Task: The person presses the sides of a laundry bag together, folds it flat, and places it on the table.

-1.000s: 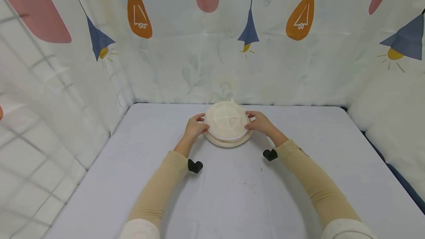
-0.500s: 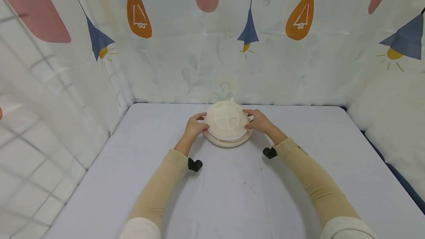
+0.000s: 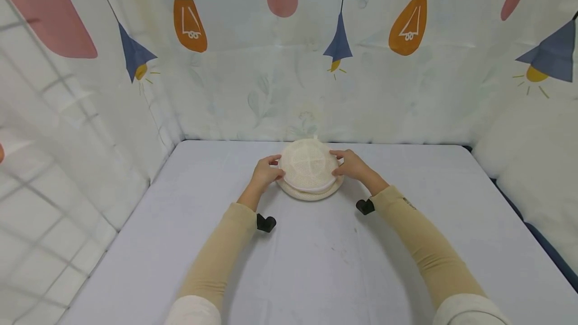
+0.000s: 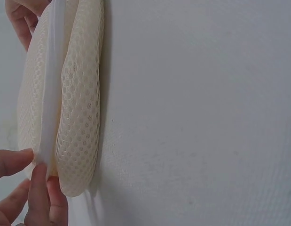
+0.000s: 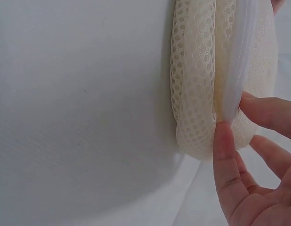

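Observation:
A round cream mesh laundry bag (image 3: 309, 165), folded flat in layers, lies near the table's far edge in the head view. White trim (image 4: 50, 94) runs round its upper layer, and a thicker mesh layer (image 4: 79, 113) sits beneath on the table. My left hand (image 3: 265, 173) pinches the trimmed rim on the left side, thumb above and fingers below. On the opposite side my right hand (image 3: 355, 165) pinches the same rim; in the right wrist view its thumb and forefinger meet at the white trim (image 5: 239, 61). The bag's inside is hidden.
A white-covered table (image 3: 311, 265) spreads under both forearms. Behind it hangs a pale curtain (image 3: 217, 94) printed with lamps and bulbs, and more of this cloth encloses the left and right sides. Black heart-shaped pieces (image 3: 266, 223) sit at both sleeve cuffs.
The right hand's upper fingers have shifted slightly left over the bag's far rim. Both wrists have moved very little, and the bag stays in place.

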`<state>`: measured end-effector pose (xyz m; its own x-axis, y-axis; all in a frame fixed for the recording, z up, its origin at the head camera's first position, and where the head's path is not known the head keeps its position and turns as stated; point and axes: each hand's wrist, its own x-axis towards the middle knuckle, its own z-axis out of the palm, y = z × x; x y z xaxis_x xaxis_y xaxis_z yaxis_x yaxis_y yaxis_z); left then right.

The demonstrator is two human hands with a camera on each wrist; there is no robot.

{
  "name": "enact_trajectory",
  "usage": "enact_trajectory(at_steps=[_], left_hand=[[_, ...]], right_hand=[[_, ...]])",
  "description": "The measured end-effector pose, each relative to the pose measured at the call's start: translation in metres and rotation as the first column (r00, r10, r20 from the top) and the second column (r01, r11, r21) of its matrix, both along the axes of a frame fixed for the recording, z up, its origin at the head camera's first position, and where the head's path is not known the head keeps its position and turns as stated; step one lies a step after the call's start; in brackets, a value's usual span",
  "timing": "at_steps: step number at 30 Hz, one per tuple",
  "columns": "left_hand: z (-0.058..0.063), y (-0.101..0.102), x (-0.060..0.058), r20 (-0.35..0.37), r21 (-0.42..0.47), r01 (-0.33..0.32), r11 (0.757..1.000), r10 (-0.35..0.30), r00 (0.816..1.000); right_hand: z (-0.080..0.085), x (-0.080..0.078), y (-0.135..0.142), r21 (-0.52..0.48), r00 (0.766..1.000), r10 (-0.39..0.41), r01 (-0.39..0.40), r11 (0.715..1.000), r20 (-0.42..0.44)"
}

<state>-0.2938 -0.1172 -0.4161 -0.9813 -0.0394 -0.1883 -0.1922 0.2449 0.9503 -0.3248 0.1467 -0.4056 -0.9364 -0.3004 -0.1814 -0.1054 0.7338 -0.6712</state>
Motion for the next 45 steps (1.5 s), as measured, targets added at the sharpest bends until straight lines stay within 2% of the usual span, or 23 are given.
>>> enact_trajectory(at_steps=[6,12,17,24,29,32,37,39,42,45], left_hand=[[0.0,-0.001,-0.001,-0.005,-0.067,0.021,0.998,-0.021,1.0],[0.001,-0.004,-0.001,-0.008,-0.203,0.058,0.977,-0.061,0.998],[0.002,-0.004,0.0,-0.006,-0.231,0.076,0.97,-0.08,0.997],[0.005,-0.005,0.001,-0.029,-0.33,0.099,0.939,-0.115,0.993],[0.008,-0.005,0.002,-0.064,-0.392,0.119,0.912,-0.155,0.986],[0.006,-0.005,0.001,-0.09,-0.456,0.137,0.879,-0.199,0.976],[0.002,-0.007,0.0,-0.135,-0.567,0.175,0.805,-0.3,0.944],[0.0,-0.008,0.0,-0.136,-0.6,0.187,0.778,-0.33,0.934],[-0.002,-0.007,0.0,-0.114,-0.64,0.204,0.741,-0.354,0.928],[-0.002,-0.005,0.001,-0.099,-0.691,0.215,0.691,-0.385,0.918]], right_hand=[[0.002,0.001,0.0,-0.003,1.0,0.01,-0.01,1.0,0.001],[0.0,-0.001,0.001,0.016,1.0,0.004,-0.004,1.0,0.023],[0.001,0.0,0.001,0.031,1.0,0.01,-0.01,0.999,0.007],[0.003,0.006,0.002,0.022,0.999,0.03,-0.03,0.999,-0.03],[0.002,0.009,0.005,0.023,0.992,0.091,-0.089,0.996,-0.093],[0.0,0.01,0.007,0.038,0.98,0.131,-0.127,0.991,-0.147],[-0.002,0.01,0.009,0.078,0.959,0.186,-0.173,0.982,-0.216],[-0.002,0.011,0.01,0.084,0.952,0.21,-0.196,0.977,-0.223],[-0.002,0.013,0.009,0.094,0.943,0.245,-0.229,0.969,-0.226],[-0.003,0.014,0.008,0.127,0.934,0.274,-0.25,0.96,-0.23]])
